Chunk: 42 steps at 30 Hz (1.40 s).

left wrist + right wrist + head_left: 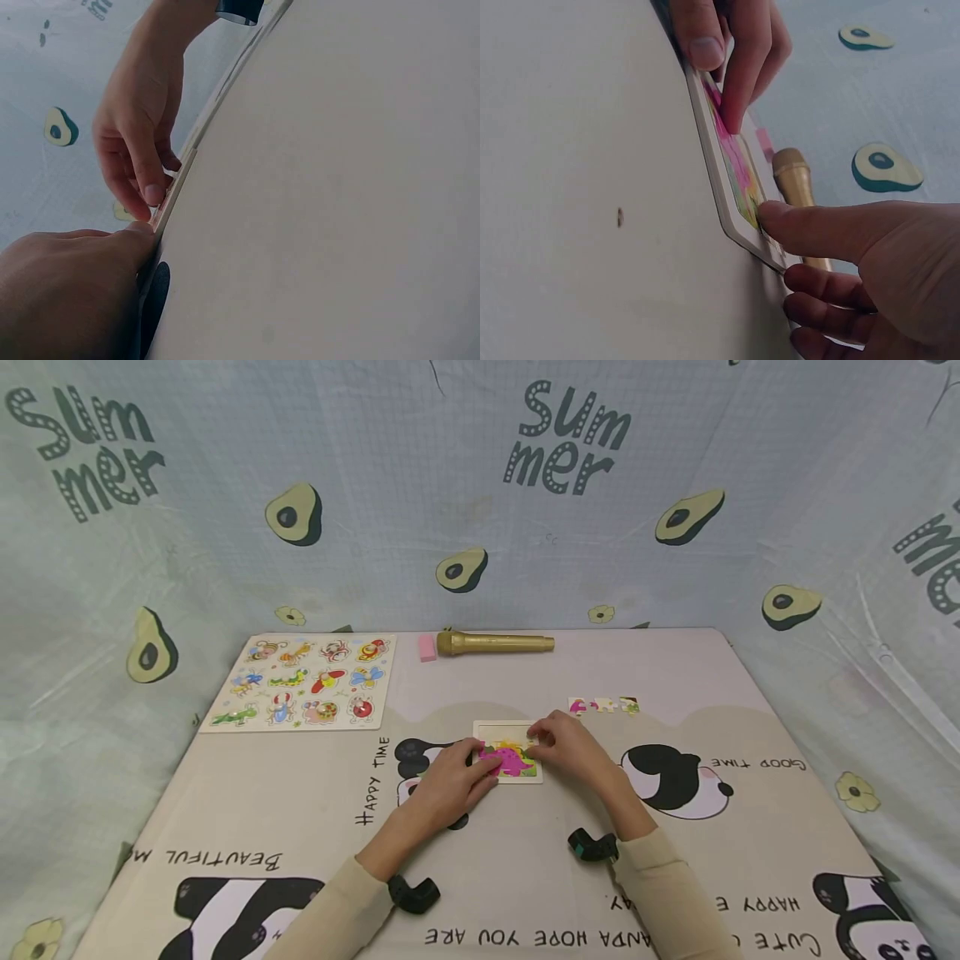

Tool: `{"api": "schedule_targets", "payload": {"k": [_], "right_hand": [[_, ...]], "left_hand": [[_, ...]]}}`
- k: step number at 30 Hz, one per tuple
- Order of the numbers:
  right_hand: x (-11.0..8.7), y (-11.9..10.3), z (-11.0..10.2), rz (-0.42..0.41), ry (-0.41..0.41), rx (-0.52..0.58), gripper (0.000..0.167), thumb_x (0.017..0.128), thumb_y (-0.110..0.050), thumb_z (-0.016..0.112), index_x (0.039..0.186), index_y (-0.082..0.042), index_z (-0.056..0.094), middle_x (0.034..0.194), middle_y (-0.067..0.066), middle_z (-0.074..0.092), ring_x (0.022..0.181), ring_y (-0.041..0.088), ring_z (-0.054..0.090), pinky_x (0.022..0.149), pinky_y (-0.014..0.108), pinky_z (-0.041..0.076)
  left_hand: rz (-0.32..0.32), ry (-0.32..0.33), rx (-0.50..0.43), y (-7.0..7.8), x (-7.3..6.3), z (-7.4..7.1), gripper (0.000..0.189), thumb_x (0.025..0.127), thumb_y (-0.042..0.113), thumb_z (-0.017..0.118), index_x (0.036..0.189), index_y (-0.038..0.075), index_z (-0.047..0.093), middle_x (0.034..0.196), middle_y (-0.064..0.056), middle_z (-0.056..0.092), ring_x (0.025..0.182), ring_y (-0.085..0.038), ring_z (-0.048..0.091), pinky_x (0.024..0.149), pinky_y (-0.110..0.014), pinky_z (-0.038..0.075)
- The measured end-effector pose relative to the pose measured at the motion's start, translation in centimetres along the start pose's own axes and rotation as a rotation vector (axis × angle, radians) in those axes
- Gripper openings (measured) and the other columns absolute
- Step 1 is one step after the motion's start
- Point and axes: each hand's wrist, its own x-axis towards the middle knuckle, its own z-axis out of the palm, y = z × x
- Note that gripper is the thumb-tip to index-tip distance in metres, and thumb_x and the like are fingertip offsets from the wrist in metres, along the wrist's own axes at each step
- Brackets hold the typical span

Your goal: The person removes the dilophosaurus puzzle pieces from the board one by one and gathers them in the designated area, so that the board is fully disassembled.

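Observation:
A small framed jigsaw puzzle [517, 779] lies on the table, with a magenta dinosaur picture [733, 154] partly filling its pale tray. My left hand [453, 781] is at its left side; a finger presses on the picture, with the thumb by the frame's edge. At the right side, my right hand [573, 750] has its thumb [776, 217] on the picture's edge, the other fingers curled beside the frame. A bare strip of tray shows along the far side. Several loose puzzle pieces [603, 705] lie in a row beyond my right hand.
A board of insect pictures [300, 683] lies at the back left. Near the back edge are a pink block [427, 648] and a gold microphone [495, 643]. The tablecloth [525, 877] has panda prints, and a patterned curtain [375, 485] hangs behind.

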Motion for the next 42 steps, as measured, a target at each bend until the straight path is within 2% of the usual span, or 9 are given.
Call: {"api": "schedule_targets", "payload": {"k": [6,10,18,25,34,42], "right_hand": [[-0.08,-0.15,0.04,0.015,-0.033,0.004,0.027,0.086,-0.025,0.079,0.104,-0.006,0.073,0.095,0.007,0.058,0.087,0.019,0.051,0.079,0.032,0.045],[0.00,-0.37,0.14,0.043,-0.050,0.018,0.027,0.088,-0.024,0.077,0.105,-0.005,0.070,0.095,0.008,0.058,0.088,0.019,0.052,0.081,0.032,0.048],[0.14,-0.30,0.45,0.058,-0.057,0.037,0.025,0.089,-0.021,0.076,0.105,-0.003,0.067,0.094,0.008,0.056,0.087,0.019,0.051,0.080,0.032,0.047],[0.01,-0.34,0.48,0.044,-0.053,0.053,0.024,0.089,-0.018,0.076,0.103,-0.003,0.064,0.093,0.008,0.054,0.087,0.019,0.050,0.080,0.032,0.046],[0.00,-0.07,0.45,0.045,-0.042,0.076,0.024,0.089,-0.019,0.076,0.103,-0.004,0.063,0.094,0.008,0.055,0.087,0.018,0.051,0.080,0.032,0.046],[-0.01,-0.13,0.54,0.052,-0.039,0.081,0.024,0.089,-0.018,0.076,0.103,-0.003,0.063,0.094,0.008,0.055,0.087,0.019,0.051,0.080,0.032,0.046]], "left_hand": [[-0.006,-0.014,0.005,0.02,-0.05,0.06,0.032,0.100,0.033,0.061,0.126,0.018,0.070,0.136,-0.012,0.058,0.125,-0.030,0.057,0.107,-0.047,0.048],[0.005,-0.030,0.039,0.07,-0.05,0.02,0.034,0.100,0.034,0.059,0.129,0.017,0.069,0.144,-0.007,0.058,0.133,-0.031,0.054,0.110,-0.048,0.046],[0.029,-0.039,0.072,0.16,-0.08,-0.22,0.040,0.101,0.034,0.058,0.136,0.017,0.064,0.144,-0.002,0.060,0.135,-0.033,0.053,0.110,-0.049,0.046],[0.052,-0.068,0.134,0.22,-0.09,-0.18,0.038,0.101,0.037,0.057,0.137,0.026,0.063,0.144,-0.004,0.059,0.133,-0.034,0.054,0.110,-0.049,0.046],[-0.013,-0.172,0.110,0.83,0.05,-0.25,0.042,0.104,0.041,0.050,0.142,0.026,0.058,0.154,-0.002,0.049,0.140,-0.036,0.045,0.112,-0.054,0.043],[0.003,-0.162,0.106,0.97,-0.03,-0.36,0.042,0.103,0.038,0.051,0.142,0.023,0.058,0.152,0.002,0.052,0.140,-0.038,0.046,0.114,-0.054,0.041]]}}
